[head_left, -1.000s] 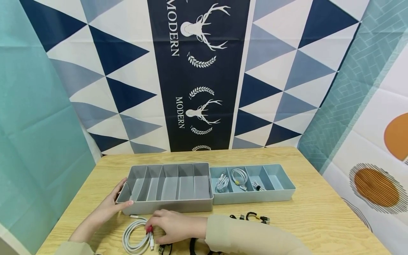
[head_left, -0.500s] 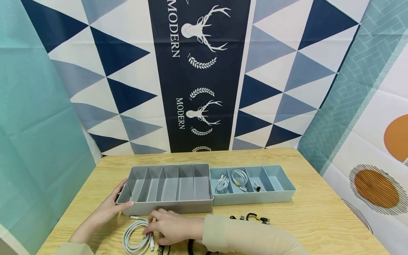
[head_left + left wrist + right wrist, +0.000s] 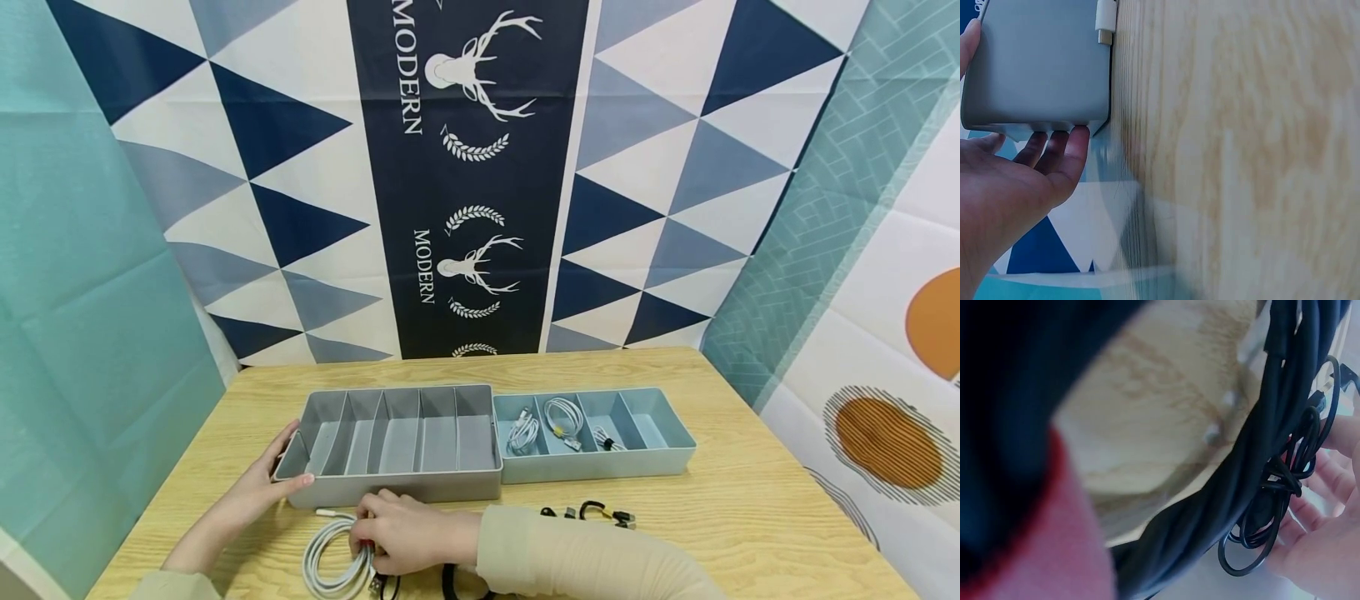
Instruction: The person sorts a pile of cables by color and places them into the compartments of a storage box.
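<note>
A grey divided organizer box [image 3: 405, 487] stands on the wooden table. My left hand [image 3: 255, 487] grips its left end, thumb over the front rim; the left wrist view shows fingertips [image 3: 1077, 140] against the end wall. In front of the box lies a coiled white cable [image 3: 317, 554] with a red tie. My right hand [image 3: 411, 532] pinches this coil at the tie, which its fingers partly cover. Beneath the right wrist lie a thin black cable [image 3: 1279, 478] and a thick black coiled cable [image 3: 1210, 503], both partly hidden in the head view.
Touching the grey box on its right is a blue divided box [image 3: 600, 467]; three of its compartments hold white cables [image 3: 522, 432]. Short black cables [image 3: 600, 510] lie on the table in front of it. A patterned cloth [image 3: 480, 167] hangs behind the table.
My right hand reached slightly left onto the red tie, then shifted back right, and the white cable coil moved right with it. My left hand and both boxes have stayed in place.
</note>
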A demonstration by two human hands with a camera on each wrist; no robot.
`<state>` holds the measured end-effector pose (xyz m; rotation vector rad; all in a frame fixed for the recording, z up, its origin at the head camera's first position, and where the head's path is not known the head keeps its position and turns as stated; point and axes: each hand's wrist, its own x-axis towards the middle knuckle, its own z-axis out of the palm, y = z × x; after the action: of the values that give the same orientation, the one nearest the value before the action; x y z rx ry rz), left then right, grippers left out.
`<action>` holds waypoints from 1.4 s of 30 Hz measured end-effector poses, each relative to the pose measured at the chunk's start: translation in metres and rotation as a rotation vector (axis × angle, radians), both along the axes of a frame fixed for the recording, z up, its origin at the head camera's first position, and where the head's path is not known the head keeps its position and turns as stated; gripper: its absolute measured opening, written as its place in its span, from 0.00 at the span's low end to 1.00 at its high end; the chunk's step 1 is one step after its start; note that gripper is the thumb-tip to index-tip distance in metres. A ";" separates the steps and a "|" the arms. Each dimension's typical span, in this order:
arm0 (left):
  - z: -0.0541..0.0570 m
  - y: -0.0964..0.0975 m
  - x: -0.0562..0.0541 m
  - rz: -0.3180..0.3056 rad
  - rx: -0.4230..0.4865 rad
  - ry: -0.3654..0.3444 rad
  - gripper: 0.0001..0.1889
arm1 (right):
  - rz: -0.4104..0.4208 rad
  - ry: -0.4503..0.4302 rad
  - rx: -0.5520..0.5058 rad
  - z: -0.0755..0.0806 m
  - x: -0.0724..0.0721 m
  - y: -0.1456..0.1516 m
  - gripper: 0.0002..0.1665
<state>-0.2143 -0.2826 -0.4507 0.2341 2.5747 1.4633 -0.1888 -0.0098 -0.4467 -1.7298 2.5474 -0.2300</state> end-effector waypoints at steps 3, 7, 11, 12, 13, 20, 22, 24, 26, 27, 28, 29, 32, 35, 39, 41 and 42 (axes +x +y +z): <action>0.000 0.000 0.000 0.003 -0.002 -0.004 0.48 | -0.017 0.053 0.002 -0.001 0.002 -0.001 0.12; 0.001 0.001 0.001 0.003 -0.003 -0.014 0.48 | -0.040 0.128 -0.007 -0.001 0.005 -0.001 0.13; 0.000 0.001 0.001 0.003 0.000 -0.017 0.47 | -0.070 0.148 -0.027 0.001 0.008 0.000 0.12; 0.000 0.001 0.001 0.004 0.000 -0.016 0.47 | -0.076 0.145 -0.032 0.002 0.009 0.000 0.12; 0.001 0.001 0.001 0.004 0.001 -0.014 0.47 | -0.083 0.145 -0.034 0.002 0.009 0.000 0.12; 0.001 0.001 0.001 0.006 -0.004 -0.009 0.48 | -0.083 0.169 -0.050 0.000 0.007 -0.001 0.10; 0.001 0.001 0.001 0.005 -0.003 -0.013 0.47 | -0.077 0.180 -0.047 -0.001 0.006 -0.001 0.10; 0.001 0.001 0.001 0.004 0.000 -0.013 0.47 | -0.066 0.189 -0.046 -0.002 0.005 0.000 0.10; 0.001 0.001 0.001 0.003 0.002 -0.015 0.47 | -0.048 0.197 -0.047 -0.002 0.004 0.001 0.10; 0.001 0.001 0.001 0.002 0.001 -0.014 0.47 | -0.037 0.200 -0.049 -0.002 0.003 0.001 0.10; 0.000 0.001 0.001 0.003 0.000 -0.013 0.47 | -0.026 0.203 -0.050 -0.002 0.003 0.002 0.10; 0.000 0.001 0.002 0.003 -0.003 -0.011 0.47 | -0.013 0.212 -0.053 -0.001 0.003 0.002 0.10; 0.000 0.001 0.002 0.003 -0.007 -0.005 0.47 | 0.025 0.232 -0.051 0.002 0.003 0.004 0.10; -0.001 0.001 0.003 0.001 -0.005 -0.005 0.47 | 0.056 0.247 -0.044 0.006 0.003 0.005 0.11; -0.001 0.001 0.003 0.002 -0.003 -0.009 0.47 | 0.082 0.263 -0.051 0.009 0.003 0.006 0.12; -0.001 0.001 0.002 0.004 -0.008 -0.008 0.47 | 0.089 0.274 -0.059 0.010 0.003 0.006 0.12; -0.001 0.001 0.002 0.004 -0.010 -0.007 0.47 | 0.093 0.279 -0.064 0.010 0.003 0.006 0.12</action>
<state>-0.2123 -0.2812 -0.4513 0.2222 2.5777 1.4500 -0.1863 -0.0033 -0.4362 -2.0296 2.6604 -0.0708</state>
